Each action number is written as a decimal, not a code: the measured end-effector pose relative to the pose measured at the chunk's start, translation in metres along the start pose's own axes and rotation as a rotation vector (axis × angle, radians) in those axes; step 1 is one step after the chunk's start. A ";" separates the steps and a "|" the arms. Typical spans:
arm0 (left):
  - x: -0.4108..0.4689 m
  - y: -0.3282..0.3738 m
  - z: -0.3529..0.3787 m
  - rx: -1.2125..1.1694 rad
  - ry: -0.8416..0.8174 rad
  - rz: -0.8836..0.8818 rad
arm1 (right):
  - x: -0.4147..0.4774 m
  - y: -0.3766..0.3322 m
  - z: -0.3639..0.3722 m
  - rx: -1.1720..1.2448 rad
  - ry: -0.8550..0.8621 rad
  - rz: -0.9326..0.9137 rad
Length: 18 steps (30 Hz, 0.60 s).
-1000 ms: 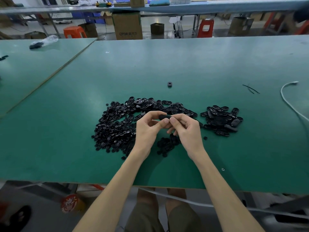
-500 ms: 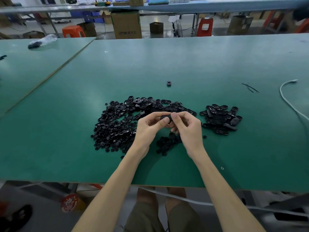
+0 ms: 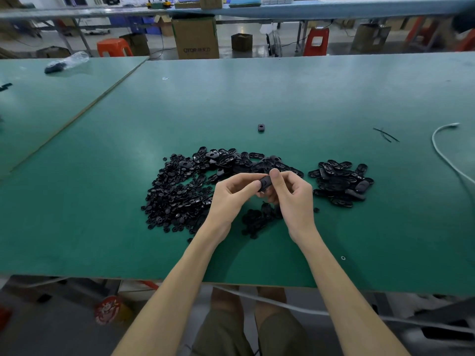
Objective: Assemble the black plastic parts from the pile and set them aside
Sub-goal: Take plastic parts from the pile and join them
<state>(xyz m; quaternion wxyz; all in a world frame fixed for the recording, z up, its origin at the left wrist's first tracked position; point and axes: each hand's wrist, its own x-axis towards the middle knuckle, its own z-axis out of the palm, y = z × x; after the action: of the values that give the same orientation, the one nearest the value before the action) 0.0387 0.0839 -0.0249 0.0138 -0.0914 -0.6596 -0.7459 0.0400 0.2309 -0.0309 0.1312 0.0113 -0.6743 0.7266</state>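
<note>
Okay, left hand [image 3: 231, 199] and right hand [image 3: 293, 199] both pinch one black part [image 3: 265, 181] just above the pile [image 3: 180, 191]; uneven thumb pressure could misseat it or flick it down into that pile

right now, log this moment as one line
phase: assembling | left hand: pinches black part | right hand: pinches same part | main pile: left of hands | smaller pile: right of hands

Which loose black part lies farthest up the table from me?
The small part with a hole, lying alone past the big pile; all the others sit in or right beside the piles.
</note>
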 end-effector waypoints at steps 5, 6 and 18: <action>0.000 -0.002 0.000 -0.001 -0.015 0.000 | 0.001 0.002 0.000 0.003 0.001 -0.011; 0.000 -0.002 0.000 -0.001 -0.015 0.002 | 0.001 0.003 -0.001 0.000 -0.001 -0.012; 0.001 -0.003 -0.002 -0.016 0.001 0.005 | 0.002 0.005 -0.001 0.010 -0.014 -0.017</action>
<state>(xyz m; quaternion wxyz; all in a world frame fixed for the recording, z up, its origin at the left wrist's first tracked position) 0.0369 0.0828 -0.0283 0.0155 -0.0927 -0.6534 -0.7512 0.0371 0.2322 -0.0355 0.1326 0.0225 -0.6714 0.7288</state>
